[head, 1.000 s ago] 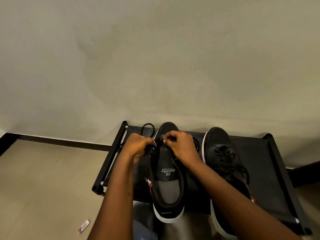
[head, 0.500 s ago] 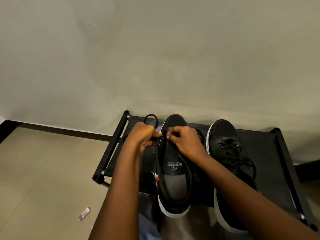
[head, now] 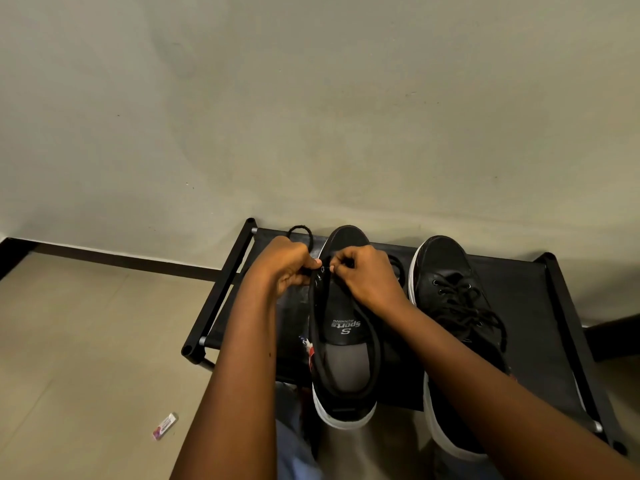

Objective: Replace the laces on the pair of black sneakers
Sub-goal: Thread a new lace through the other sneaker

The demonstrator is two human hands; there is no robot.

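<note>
One wrapper (head: 165, 425) on the floor; two hands, two sneakers on the bench (head: 557, 299). Left hand (head: 289, 264) fingers curled round a black lace (head: 300, 231) — right hand (head: 366, 274) pinching at the unlaced sneaker (head: 341, 344); laced sneaker (head: 450, 306) rightmost. Unchanged grips since before.

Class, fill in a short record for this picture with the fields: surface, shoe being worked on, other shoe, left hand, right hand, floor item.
surface: black rack against the wall
shoe being worked on: left sneaker, eyelets mostly unlaced
other shoe: right sneaker, laced
left hand: grips black lace
right hand: pinches at the front eyelets; lace end not discernible
floor item: small wrapper
</note>
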